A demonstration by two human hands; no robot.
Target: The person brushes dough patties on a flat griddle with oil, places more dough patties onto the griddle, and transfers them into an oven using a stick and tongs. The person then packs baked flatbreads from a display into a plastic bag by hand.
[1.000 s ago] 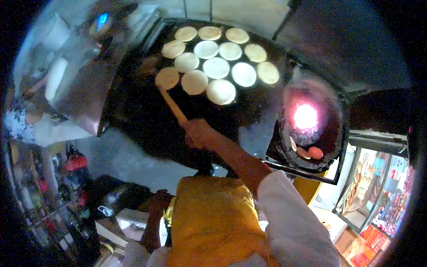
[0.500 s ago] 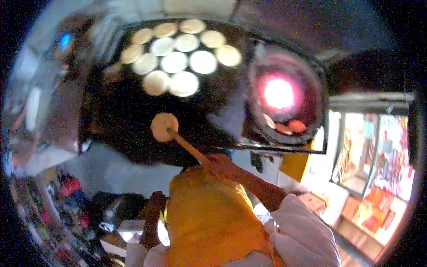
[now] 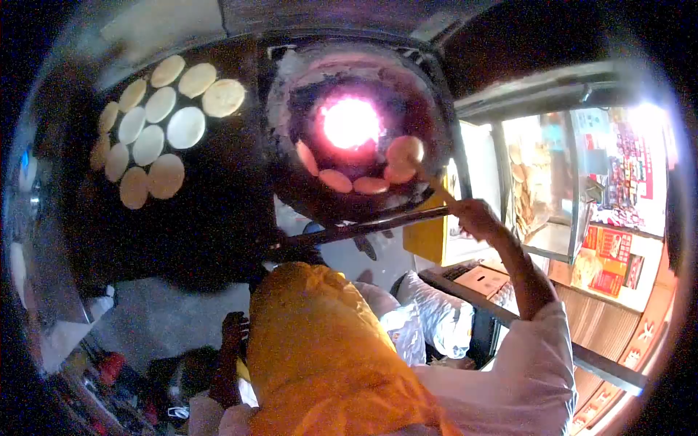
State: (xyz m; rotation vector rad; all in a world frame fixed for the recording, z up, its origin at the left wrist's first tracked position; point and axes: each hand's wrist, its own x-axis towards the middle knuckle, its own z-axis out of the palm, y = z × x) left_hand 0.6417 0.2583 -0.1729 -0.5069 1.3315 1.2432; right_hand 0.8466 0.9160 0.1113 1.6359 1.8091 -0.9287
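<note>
My right hand (image 3: 476, 218) is closed round the handle of a wooden tool (image 3: 438, 190), whose far end reaches over the rim of the round fire pit (image 3: 283, 94). A flat dough round (image 3: 405, 150) is at the tool's end, overlapping another round (image 3: 399, 172) inside the pit's right side. Along the pit's lower wall lie several more rounds (image 3: 335, 181). Pink-white fire (image 3: 351, 123) glows in the middle. My left hand (image 3: 235, 326) hangs low beside the yellow apron (image 3: 313, 341); its fingers are dark and unclear.
Several pale dough rounds (image 3: 149, 145) lie on the dark griddle (image 3: 189, 240) at the left. A metal bar (image 3: 363, 227) edges the pit. Plastic bags (image 3: 436, 312), a yellow panel (image 3: 425, 232) and a glass display case (image 3: 542, 189) are at the right.
The view has swung right. My right hand has carried one round on the tool from the griddle over to the fire pit, where it now overlaps another round.
</note>
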